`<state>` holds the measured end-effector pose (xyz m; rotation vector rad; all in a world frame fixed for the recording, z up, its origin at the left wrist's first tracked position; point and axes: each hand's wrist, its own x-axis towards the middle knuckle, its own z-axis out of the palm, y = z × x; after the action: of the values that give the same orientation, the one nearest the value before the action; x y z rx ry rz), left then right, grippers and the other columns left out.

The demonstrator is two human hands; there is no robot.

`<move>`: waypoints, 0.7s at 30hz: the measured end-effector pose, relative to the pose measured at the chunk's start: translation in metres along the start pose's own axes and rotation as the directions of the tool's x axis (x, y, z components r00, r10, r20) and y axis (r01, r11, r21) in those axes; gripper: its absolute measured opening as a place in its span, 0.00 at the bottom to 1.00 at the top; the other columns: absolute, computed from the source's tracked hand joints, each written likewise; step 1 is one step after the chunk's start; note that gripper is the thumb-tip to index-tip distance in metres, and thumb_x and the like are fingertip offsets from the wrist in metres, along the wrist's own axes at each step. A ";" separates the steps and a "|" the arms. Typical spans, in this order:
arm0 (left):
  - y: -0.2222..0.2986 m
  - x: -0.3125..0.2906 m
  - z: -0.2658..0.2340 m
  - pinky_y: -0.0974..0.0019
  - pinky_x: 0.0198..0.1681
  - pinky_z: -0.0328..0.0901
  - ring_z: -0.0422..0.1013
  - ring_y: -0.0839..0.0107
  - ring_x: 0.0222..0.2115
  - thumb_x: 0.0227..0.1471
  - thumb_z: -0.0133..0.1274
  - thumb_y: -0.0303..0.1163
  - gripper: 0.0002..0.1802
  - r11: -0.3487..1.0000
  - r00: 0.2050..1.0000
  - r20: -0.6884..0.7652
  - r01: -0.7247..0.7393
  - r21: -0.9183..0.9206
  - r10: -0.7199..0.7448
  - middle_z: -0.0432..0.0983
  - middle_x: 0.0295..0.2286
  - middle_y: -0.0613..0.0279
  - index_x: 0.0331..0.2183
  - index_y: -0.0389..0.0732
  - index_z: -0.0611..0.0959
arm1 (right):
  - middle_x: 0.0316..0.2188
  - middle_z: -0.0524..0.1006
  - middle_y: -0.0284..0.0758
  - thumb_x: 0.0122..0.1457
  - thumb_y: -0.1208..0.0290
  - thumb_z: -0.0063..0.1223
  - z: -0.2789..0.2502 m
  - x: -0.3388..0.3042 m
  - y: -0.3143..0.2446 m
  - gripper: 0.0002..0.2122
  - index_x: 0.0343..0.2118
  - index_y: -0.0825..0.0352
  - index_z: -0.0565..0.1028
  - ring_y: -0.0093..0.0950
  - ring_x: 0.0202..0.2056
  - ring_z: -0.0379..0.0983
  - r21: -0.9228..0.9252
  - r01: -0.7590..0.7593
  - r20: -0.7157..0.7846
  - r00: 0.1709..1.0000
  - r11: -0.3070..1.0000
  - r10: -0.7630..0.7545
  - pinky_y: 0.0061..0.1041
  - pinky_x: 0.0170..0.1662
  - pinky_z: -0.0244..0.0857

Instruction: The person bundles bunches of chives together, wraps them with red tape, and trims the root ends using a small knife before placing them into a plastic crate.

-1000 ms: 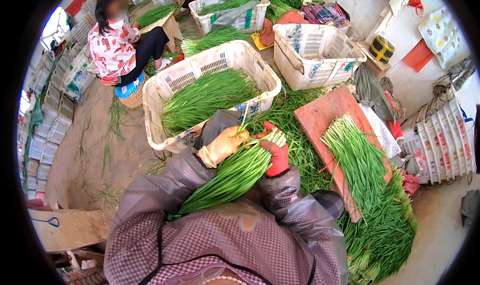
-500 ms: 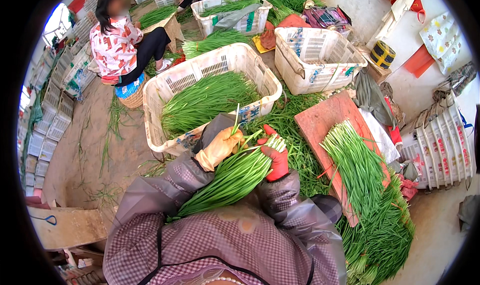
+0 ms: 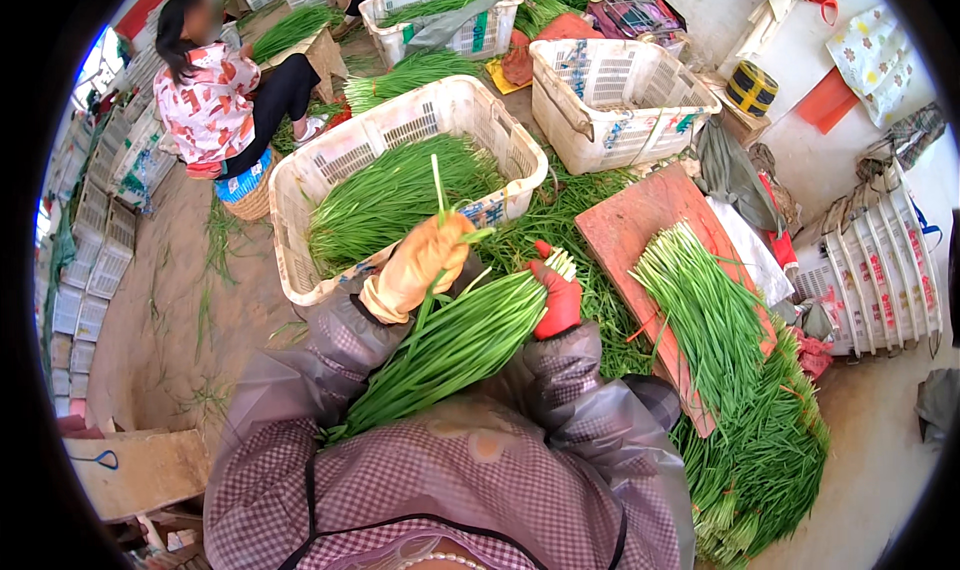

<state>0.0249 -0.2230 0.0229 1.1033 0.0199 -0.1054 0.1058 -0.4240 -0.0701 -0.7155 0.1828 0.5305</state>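
My right hand (image 3: 558, 300), in a red glove, is closed round a thick bunch of chives (image 3: 450, 340). The pale stem ends stick out past its fingers, and the green leaves trail down left across my lap. My left hand (image 3: 418, 267), in a tan glove, is raised just left of the stem ends. It pinches a few loose chive stalks (image 3: 437, 185), whose pale ends point upward and whose leaves run down beside the bunch. On a reddish wooden board (image 3: 625, 215) to the right lies a pile of chives (image 3: 705, 315).
A white plastic crate (image 3: 285, 235) partly filled with chives stands in front of me. Another white crate (image 3: 625, 145) is beyond the board. More chives (image 3: 765, 470) are heaped at lower right. At upper left a person (image 3: 215, 100) sits on a basket stool (image 3: 247, 195).
My left hand has moved up and left from the bunch, with stalks in its grip. My right hand still holds the bunch. The whole view has shifted slightly.
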 end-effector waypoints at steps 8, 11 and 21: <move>-0.009 0.017 0.062 0.66 0.37 0.68 0.76 0.65 0.35 0.46 0.62 0.44 0.23 0.332 0.987 0.160 -0.145 0.932 -0.017 0.79 0.34 0.59 0.42 0.41 0.80 | 0.31 0.74 0.32 0.54 0.81 0.54 0.020 0.006 -0.012 0.17 0.48 0.67 0.72 0.24 0.29 0.71 -0.247 0.140 -0.009 0.989 0.959 -0.146 0.26 0.32 0.68; -0.026 0.019 0.055 0.63 0.34 0.69 0.76 0.60 0.31 0.46 0.60 0.43 0.18 0.163 0.947 0.256 -0.288 0.944 0.194 0.78 0.32 0.59 0.39 0.44 0.82 | 0.32 0.74 0.31 0.54 0.80 0.56 0.026 0.003 -0.013 0.16 0.47 0.68 0.73 0.22 0.30 0.70 -0.305 0.183 0.014 0.982 0.935 -0.188 0.24 0.34 0.67; -0.043 0.010 0.065 0.68 0.33 0.69 0.75 0.67 0.28 0.45 0.59 0.35 0.11 0.147 0.912 0.294 -0.346 0.927 0.287 0.78 0.29 0.62 0.33 0.42 0.84 | 0.31 0.77 0.33 0.47 0.85 0.58 0.033 0.003 -0.010 0.20 0.46 0.70 0.74 0.24 0.30 0.72 -0.284 0.178 -0.062 0.977 0.942 -0.203 0.23 0.35 0.68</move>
<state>0.0284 -0.3006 0.0136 2.4153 -0.4010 0.3182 0.1125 -0.4073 -0.0411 -1.0205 0.1229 0.3407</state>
